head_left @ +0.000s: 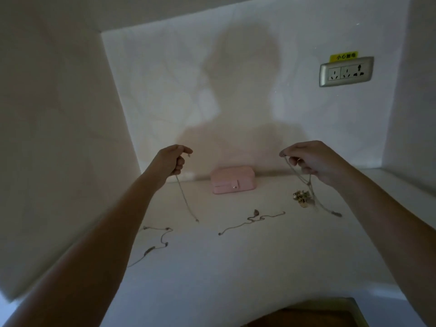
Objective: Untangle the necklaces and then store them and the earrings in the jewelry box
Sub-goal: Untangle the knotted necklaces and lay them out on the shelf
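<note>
My left hand (pixel 173 159) is raised above the white table and pinches a thin chain necklace (pixel 185 199) that hangs down to the tabletop. My right hand (pixel 309 159) is raised too and grips another chain necklace (pixel 306 185), whose loops trail down to the table at the right. A closed pink jewelry box (pixel 233 180) stands against the back wall between my hands. A small heap of earrings (pixel 302 198) lies under my right hand. Two more necklaces lie flat: one in the middle (pixel 250 220), one at the left (pixel 157 241).
The white table (pixel 224 267) sits in a corner, with walls at the left, back and right. A silver socket panel (pixel 346 72) with a yellow label is on the back wall. A brown surface (pixel 304 317) shows below the table's front edge.
</note>
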### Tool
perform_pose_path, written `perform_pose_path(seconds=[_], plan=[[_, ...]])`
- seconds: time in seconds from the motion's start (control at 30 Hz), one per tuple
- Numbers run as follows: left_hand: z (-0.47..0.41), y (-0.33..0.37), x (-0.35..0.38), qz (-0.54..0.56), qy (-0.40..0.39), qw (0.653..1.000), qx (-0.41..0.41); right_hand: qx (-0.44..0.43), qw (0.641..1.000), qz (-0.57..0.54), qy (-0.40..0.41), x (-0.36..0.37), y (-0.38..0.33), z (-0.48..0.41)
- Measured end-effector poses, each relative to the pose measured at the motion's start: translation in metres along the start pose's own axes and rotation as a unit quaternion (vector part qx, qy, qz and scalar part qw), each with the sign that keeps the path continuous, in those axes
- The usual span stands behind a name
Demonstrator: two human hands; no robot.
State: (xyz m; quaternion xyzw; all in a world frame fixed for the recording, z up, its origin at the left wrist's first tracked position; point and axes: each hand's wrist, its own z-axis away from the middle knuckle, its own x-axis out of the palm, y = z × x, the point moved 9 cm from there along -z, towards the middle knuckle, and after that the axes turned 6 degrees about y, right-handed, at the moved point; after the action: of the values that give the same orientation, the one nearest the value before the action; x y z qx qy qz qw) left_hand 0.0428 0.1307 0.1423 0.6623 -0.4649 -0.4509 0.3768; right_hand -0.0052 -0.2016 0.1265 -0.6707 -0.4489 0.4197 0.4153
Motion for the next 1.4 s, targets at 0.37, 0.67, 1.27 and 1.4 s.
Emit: perform_pose_path(seconds=[0.37,0.67,1.27,1.4], plan=[[-0.039,-0.039,0.041,-0.152,-0.082,0.981,0.092,-0.004,0.999,-0.019,-0.042,0.038,-0.005,-0.022],[0.093,-0.108,0.06,-0.179,-0.309,0.932,0.061,0.022,0.996,-0.015,-0.085,0.059,0.014,-0.002],[0.12,-0.046,0.116,0.078,-0.177,0.979,-0.06,-0.028,0.983,-0.004,-0.182,0.122,0.007,0.057],[0.116,-0.058,0.129,0.314,-0.159,0.917,-0.186,-0.031,0.994,0.048,-0.093,0.096,0.032,0.057]])
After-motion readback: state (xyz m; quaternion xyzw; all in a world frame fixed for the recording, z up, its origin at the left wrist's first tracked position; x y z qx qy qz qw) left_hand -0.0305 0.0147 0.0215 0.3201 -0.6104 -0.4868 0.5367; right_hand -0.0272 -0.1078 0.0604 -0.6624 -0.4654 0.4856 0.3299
